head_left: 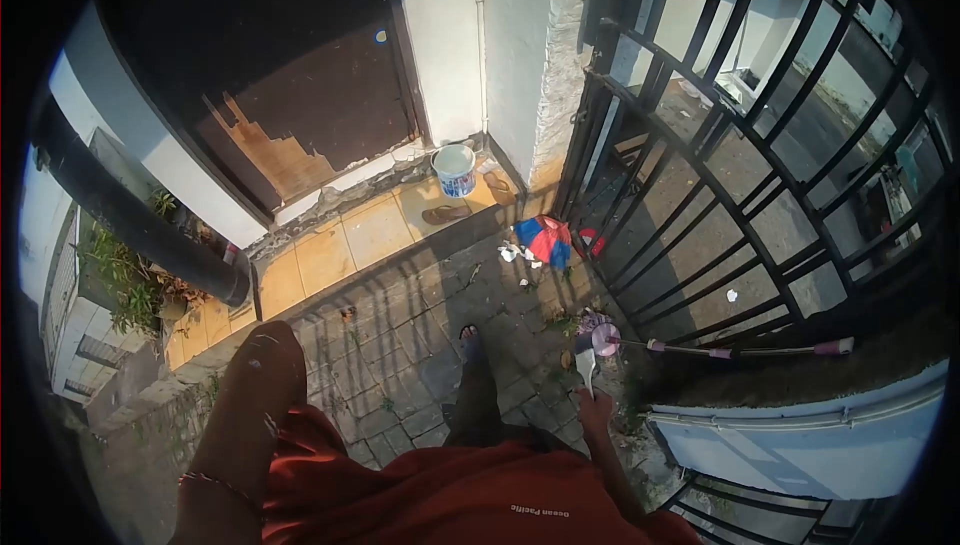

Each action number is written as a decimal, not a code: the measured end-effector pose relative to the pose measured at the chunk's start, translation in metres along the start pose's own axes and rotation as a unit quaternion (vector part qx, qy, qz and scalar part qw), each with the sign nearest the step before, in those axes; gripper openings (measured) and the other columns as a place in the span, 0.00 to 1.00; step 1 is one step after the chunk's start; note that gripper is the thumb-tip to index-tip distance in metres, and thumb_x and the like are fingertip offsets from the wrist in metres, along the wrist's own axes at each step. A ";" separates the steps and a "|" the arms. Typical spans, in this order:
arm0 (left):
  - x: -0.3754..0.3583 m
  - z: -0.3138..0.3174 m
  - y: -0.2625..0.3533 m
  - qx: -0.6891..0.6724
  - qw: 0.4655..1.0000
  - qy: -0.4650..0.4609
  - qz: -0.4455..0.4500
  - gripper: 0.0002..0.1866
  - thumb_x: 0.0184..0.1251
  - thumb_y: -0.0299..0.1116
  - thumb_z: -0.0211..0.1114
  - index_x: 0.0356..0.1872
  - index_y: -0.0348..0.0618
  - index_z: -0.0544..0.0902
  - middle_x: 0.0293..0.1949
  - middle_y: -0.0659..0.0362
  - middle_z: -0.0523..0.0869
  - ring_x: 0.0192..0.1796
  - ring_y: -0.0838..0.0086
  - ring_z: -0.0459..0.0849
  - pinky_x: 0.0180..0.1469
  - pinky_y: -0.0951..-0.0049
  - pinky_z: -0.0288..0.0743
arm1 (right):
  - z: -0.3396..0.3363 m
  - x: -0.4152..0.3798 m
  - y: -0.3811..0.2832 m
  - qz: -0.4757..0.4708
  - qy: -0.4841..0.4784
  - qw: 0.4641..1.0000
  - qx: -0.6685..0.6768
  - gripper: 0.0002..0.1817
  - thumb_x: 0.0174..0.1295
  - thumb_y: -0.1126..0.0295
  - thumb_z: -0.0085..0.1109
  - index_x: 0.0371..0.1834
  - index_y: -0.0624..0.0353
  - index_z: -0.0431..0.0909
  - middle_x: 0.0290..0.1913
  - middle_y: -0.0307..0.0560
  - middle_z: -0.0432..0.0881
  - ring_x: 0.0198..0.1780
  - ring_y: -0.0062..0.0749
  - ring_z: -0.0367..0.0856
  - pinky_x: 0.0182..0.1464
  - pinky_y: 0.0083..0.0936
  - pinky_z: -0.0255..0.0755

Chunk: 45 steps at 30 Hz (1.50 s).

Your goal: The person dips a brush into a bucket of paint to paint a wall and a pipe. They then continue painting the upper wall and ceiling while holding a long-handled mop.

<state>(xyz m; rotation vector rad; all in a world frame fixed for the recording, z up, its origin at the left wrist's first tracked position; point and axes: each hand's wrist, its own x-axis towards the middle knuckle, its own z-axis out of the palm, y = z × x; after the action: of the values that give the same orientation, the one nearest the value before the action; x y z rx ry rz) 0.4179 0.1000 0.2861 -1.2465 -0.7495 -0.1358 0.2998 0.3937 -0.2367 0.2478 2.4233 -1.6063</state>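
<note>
In the head view, my right hand (595,411) grips the white-handled brush (588,369) near right, best held firmly and clear of the purple disc (605,339), while I cannot tell my out-of-view left hand's state.

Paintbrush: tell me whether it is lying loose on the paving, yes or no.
No, the right hand holds the paintbrush by its white handle.

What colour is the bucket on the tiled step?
White bucket, with mostly blue print on its side; the head view, the only one, shows it.
</note>
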 end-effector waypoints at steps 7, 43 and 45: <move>-0.241 -0.123 0.001 0.053 0.915 0.067 -0.394 0.16 0.62 0.48 0.53 0.32 0.46 0.79 0.52 0.54 0.77 0.53 0.60 0.73 0.50 0.57 0.64 | 0.118 0.152 -0.031 0.014 -0.107 0.993 -0.038 0.12 0.58 0.65 0.54 0.24 0.63 0.79 0.14 0.33 0.67 0.15 0.17 0.64 0.17 0.22 0.57; -0.484 -0.097 0.295 0.015 -0.325 -0.079 -0.942 0.08 0.60 0.34 0.66 0.34 0.40 0.81 0.23 0.59 0.79 0.26 0.77 0.76 0.28 0.73 0.68 | 0.709 0.716 -0.153 -0.139 -0.312 0.876 -0.341 0.16 0.55 0.64 0.51 0.34 0.66 0.80 0.36 0.65 0.82 0.40 0.57 0.81 0.47 0.44 0.74; -0.480 -0.097 0.296 0.023 -0.267 -0.069 -0.961 0.07 0.63 0.34 0.64 0.34 0.42 0.82 0.18 0.66 0.75 0.19 0.85 0.68 0.19 0.77 0.61 | 0.702 0.712 -0.169 -0.100 -0.302 0.903 -0.288 0.18 0.56 0.62 0.51 0.33 0.69 0.80 0.34 0.67 0.81 0.39 0.58 0.81 0.47 0.44 0.73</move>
<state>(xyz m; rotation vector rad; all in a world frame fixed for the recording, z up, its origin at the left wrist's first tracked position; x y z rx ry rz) 0.2399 -0.0275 -0.2424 -1.3324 1.3702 1.7587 -0.3642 -0.3065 -0.5490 -0.5359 2.3064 -0.7713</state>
